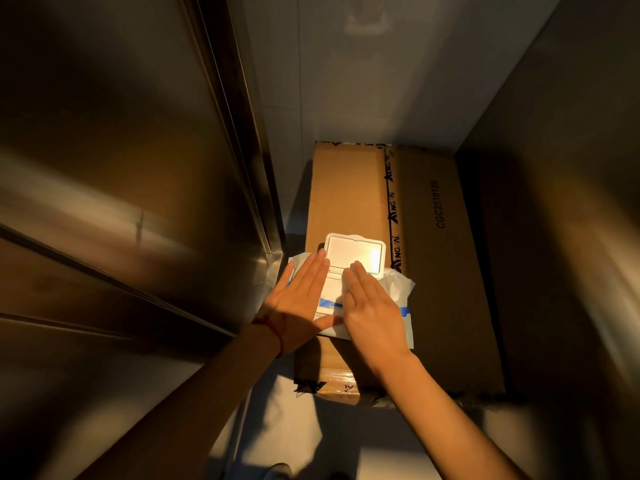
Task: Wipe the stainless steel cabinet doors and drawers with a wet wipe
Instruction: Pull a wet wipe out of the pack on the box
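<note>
Both hands lie flat, fingers straight, on the wet wipe pack, which sits on the near left part of the cardboard box beside the steel cabinet. On the box, the left hand covers the pack's left edge and the right hand its right half, neither gripping anything. Between them, the pack's flip lid stands open, hinged back toward the far end of the box. I judge the right fingertips, at the opening, nearer for drawing out a wipe. The pack's long axis appears to run across the box, though the hands hide much of it; the lid points away from the person
</note>
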Motion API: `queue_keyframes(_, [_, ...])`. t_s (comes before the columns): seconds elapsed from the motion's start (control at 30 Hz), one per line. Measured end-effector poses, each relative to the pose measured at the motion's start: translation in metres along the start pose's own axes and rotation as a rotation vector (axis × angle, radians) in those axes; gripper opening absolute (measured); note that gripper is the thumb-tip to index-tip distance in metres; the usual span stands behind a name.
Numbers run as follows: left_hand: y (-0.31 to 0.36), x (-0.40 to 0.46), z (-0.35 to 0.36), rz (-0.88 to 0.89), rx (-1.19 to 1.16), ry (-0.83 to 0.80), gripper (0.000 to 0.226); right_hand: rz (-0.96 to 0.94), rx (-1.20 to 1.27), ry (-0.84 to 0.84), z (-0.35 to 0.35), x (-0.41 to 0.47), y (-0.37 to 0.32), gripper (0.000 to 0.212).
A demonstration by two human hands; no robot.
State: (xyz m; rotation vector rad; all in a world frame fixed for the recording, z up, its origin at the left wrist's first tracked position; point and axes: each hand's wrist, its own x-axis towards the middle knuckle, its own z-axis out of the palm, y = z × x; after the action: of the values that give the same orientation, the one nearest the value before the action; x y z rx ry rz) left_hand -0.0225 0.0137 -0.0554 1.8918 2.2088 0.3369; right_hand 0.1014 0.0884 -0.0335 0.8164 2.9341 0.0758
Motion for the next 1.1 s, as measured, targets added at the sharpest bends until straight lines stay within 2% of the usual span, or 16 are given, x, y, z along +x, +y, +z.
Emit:
queue_keyframes(0.13, [-0.001,0.001,0.002,-0.01,0.012,-0.027,0.08,-0.057,0.023,0.007,-0.007,-0.001,0.001,0.067])
queue_keyframes(0.27, [-0.003,0.001,0.007,-0.006,-0.018,-0.038,0.072,-0.109,-0.006,0.01,-0.007,-0.003,0.003,0.061])
queue_keyframes(0.4, [-0.005,0.005,0.011,-0.035,-0.011,-0.068,0.078,-0.119,-0.01,0.041,-0.005,-0.001,0.003,0.058])
queue_keyframes(0.6, [-0.009,0.003,0.019,-0.099,0.207,-0.176,0.071,-0.138,-0.057,0.006,-0.005,0.001,0.007,0.055])
queue_keyframes(0.7, [-0.011,0.004,0.021,-0.097,0.234,-0.19,0.07,-0.124,-0.157,-0.032,-0.006,0.002,0.008,0.054])
queue_keyframes(0.77, [-0.013,0.004,0.024,-0.111,0.187,-0.207,0.068,-0.205,-0.225,-0.062,0.001,0.001,0.01,0.049])
queue_keyframes(0.9, [-0.013,0.005,0.025,-0.105,0.075,-0.154,0.072,-0.185,-0.199,-0.029,-0.005,-0.002,0.008,0.052])
queue_keyframes(0.97, [-0.009,0.005,0.019,-0.054,0.042,-0.033,0.074,-0.184,-0.162,0.005,-0.007,-0.001,0.007,0.054])
queue_keyframes(1.1, [-0.003,0.002,0.007,0.017,0.073,0.085,0.08,-0.158,-0.138,0.093,-0.009,0.001,0.009,0.059])
